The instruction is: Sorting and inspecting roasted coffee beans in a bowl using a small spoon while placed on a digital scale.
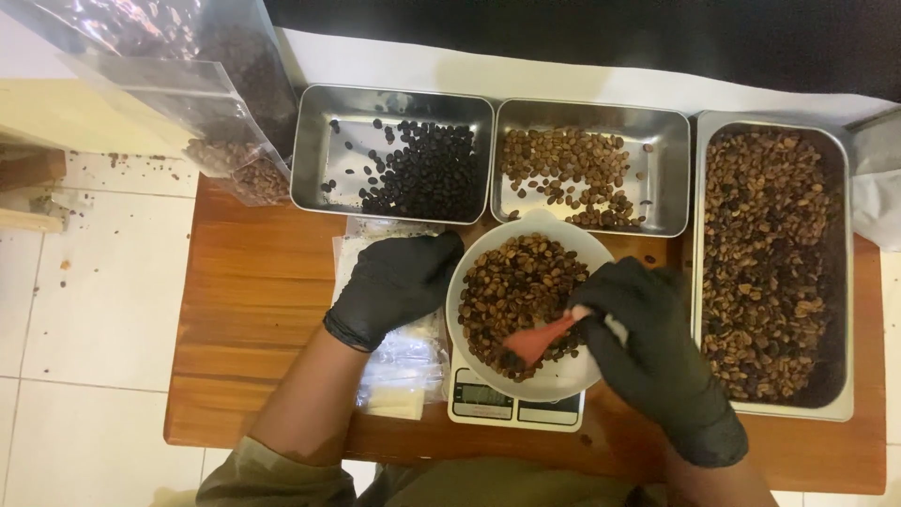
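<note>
Both my hands wear black gloves. My left hand (pixel 394 282) grips the left rim of a white bowl (pixel 563 380) that holds mixed brown coffee beans (pixel 511 286). The bowl stands on a small white digital scale (pixel 511 406). My right hand (pixel 648 352) holds a small orange-red scoop (pixel 537 340), whose tip is down among the beans in the bowl.
Behind the bowl on the wooden table (pixel 253 300) stand three steel trays: dark beans (pixel 394 155), light brown beans (pixel 591 174), and a large tray of mixed beans (pixel 774 263) at the right. Clear plastic bags (pixel 404 366) lie under my left wrist. Bagged beans (pixel 221 141) lean at back left.
</note>
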